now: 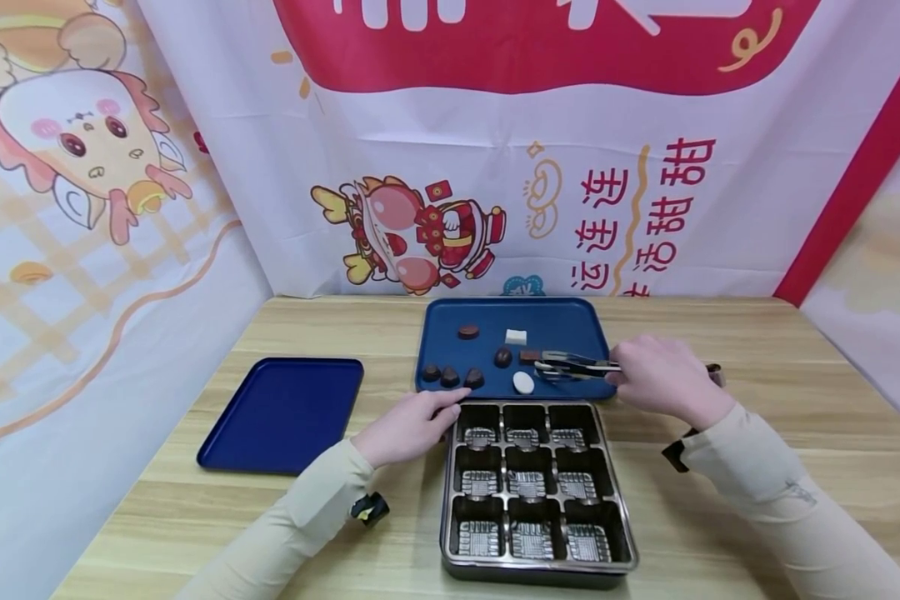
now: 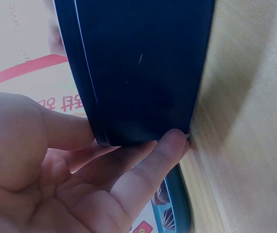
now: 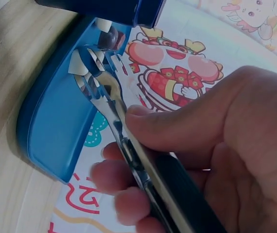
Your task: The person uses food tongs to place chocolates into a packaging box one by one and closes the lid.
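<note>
My right hand grips metal tongs with dark handles. Their tips reach over the blue tray, right by a small brown rectangular chocolate. Around them lie a white oval piece, a dark round chocolate and a white block. With thumb and fingers, my left hand holds the far left corner of a dark box. A nine-compartment insert fills the box. Several dark chocolates sit just beyond the left fingertips.
A second, darker blue tray lies flat to the left on the wooden table. A brown oval chocolate rests at the back left of the far tray. Printed cloth hangs behind the table.
</note>
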### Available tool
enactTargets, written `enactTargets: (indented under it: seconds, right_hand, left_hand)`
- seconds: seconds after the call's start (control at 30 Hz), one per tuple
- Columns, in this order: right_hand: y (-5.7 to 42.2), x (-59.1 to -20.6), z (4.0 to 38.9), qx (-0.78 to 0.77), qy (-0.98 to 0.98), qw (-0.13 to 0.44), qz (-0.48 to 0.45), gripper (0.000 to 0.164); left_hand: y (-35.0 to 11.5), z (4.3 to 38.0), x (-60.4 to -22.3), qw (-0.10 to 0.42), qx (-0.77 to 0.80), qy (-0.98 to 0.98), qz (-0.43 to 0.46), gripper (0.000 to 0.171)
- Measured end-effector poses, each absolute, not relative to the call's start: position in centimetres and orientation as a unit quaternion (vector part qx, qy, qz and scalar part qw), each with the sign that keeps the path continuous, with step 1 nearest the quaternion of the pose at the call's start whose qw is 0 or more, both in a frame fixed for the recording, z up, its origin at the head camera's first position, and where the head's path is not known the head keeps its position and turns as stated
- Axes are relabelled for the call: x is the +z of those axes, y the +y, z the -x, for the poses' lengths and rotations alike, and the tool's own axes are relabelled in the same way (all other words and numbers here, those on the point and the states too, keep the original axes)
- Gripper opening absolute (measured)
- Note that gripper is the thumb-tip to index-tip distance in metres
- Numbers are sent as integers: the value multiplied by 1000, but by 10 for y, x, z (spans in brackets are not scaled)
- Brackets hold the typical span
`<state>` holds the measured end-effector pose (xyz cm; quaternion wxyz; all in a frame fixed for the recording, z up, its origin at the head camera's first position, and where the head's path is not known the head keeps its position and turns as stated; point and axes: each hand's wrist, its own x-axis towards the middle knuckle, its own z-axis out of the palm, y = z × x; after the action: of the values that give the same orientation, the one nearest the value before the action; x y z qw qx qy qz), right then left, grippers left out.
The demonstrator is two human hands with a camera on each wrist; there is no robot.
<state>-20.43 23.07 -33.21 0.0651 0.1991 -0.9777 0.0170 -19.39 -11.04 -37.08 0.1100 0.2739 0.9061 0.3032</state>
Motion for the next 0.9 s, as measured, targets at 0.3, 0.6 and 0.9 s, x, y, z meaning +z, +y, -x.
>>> enactTargets:
  seconds: [0.3, 0.6, 0.9]
  right_hand:
    - [235, -327, 204, 14, -977, 73, -199, 34]
    - [235, -324, 206, 13, -972, 96, -213, 35]
    - [234, -321, 204, 18, -968, 108, -228, 37]
  left_hand:
    - [-109, 194, -369, 113, 300, 907, -274, 41]
    - [-110, 194, -371, 112, 303, 906, -275, 41]
    - [-111, 193, -371, 110, 302, 906, -275, 41]
